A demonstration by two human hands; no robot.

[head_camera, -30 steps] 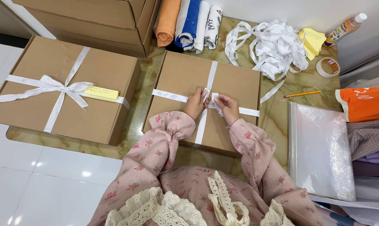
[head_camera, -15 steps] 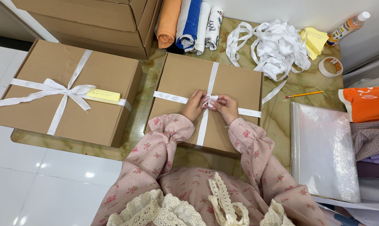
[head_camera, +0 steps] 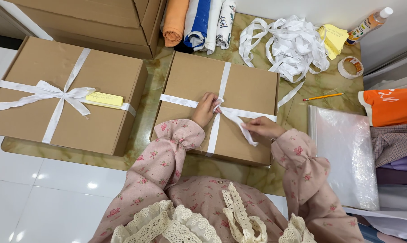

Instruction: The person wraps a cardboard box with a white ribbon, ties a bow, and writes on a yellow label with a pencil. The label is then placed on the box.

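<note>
**Inspector:** Ribbon (head_camera: 221, 110), white, crossed over the lid of a flat cardboard box (head_camera: 248, 90) that sits on the marbled table (head_camera: 298, 112) directly in front of the person. Hands?

**Assistant:** Left hand (head_camera: 205, 109) rests on the lid at the crossing, fingers curled and pressed onto the ribbon there. Right hand (head_camera: 263, 127) is lower and to the right, near the box's front edge, thumb and fingertips pinching a loose ribbon end that runs taut back up to the crossing.

**Inspector:** Sleeves?

**Assistant:** Pink floral, gathered at the cuffs (lace trim shows at the bottom edge of the view).

**Inspector:** To the sides?

**Assistant:** On the left, a second box (head_camera: 68, 90), larger, already wrapped in ribbon with a finished bow (head_camera: 61, 95) and a yellow slip (head_camera: 104, 99) tucked beside it. On the right, a clear plastic bag (head_camera: 343, 157), with a pencil (head_camera: 322, 96) just beyond it.

**Inspector:** Farther back?

**Assistant:** A heap of loose ribbon (head_camera: 289, 45), a tape roll (head_camera: 350, 66), yellow notes (head_camera: 335, 38), a bottle (head_camera: 369, 23), and rolled fabrics (head_camera: 196, 20) at the far edge.
</note>
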